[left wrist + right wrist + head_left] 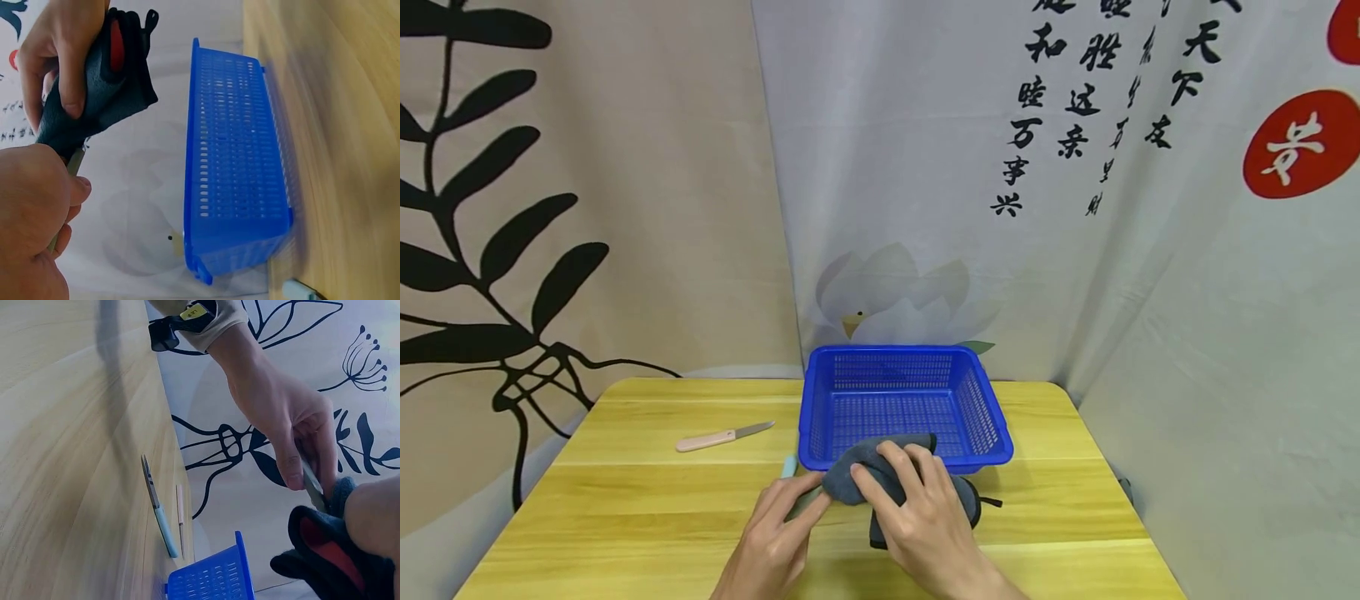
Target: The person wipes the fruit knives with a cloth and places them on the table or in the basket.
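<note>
My left hand (772, 533) grips a slim grey-green handle (805, 502) with thumb and fingers. The far end of this handle goes into a folded blue-grey cloth (848, 475) with dark edging and a small loop, so what it belongs to is hidden. From above, my right hand (925, 512) holds the cloth around that end, its fingers bent over the fabric. A red patch shows on the cloth in the left wrist view. Both hands are held above the table, in front of the blue basket (231, 137), and the cloth overlaps the basket's front rim in the head view.
A knife with a pale pink handle (706, 441) lies on the wooden table (625, 500) to the left. Beside the basket's left side lies another knife with a light blue handle (165, 531). Behind the table hangs a printed curtain (887, 167).
</note>
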The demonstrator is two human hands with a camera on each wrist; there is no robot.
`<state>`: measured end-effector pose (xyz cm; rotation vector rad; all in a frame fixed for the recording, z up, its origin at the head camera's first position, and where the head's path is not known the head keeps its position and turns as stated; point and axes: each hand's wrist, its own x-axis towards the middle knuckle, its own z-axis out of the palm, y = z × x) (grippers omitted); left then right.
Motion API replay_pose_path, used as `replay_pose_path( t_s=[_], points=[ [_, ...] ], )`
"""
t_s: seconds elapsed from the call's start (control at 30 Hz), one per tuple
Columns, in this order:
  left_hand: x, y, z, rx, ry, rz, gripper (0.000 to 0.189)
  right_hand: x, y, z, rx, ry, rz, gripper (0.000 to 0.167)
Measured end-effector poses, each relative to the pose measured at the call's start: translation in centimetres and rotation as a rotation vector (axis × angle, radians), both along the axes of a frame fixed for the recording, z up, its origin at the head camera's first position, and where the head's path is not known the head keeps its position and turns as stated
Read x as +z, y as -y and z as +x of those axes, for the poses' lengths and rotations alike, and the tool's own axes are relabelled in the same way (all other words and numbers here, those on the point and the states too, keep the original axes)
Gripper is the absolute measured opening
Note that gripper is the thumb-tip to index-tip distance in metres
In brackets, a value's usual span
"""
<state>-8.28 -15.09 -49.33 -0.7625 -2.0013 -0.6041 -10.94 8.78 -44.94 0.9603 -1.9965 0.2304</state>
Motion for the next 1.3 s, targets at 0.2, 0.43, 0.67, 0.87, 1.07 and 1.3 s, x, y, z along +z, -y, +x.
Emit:
replay_pose_path(
  t_s=[0.2, 0.43, 0.67, 0.87, 1.07, 1.3],
  points=[
    [-0.2, -0.3, -0.1, -0.02, -0.044, 0.026, 0.051, 0.1, -0.1, -0.1, -0.047, -0.018, 0.03, 0.047],
    [-0.2, -0.4, -0.2, -0.004, -0.072, -0.001, 0.052, 0.3, -0.6, -0.6, -0.088, -0.035, 0.043, 0.047],
    [-0.2, -0.4, -0.2, 0.005, -0.082, -0.016, 0.054, 0.3, -1.4, -1.4, -0.107, -0.036, 0.037, 0.046],
    [-0.2, -0.4, -0.4, -0.005, -0.093, -0.018, 0.05, 0.3, -2.0, -1.9, -0.118, -0.039, 0.021, 0.043],
    [-0.3, -0.3, -0.4, -0.005, -0.111, -0.018, 0.049, 0.6, -2.7, -2.3, -0.134, -0.022, 0.015, 0.045],
    [-0.3, 0.0, -0.2, -0.031, -0.085, -0.001, 0.047, 0.9, -4.2, -2.8, -0.166, 0.035, -0.004, 0.048]
  ],
)
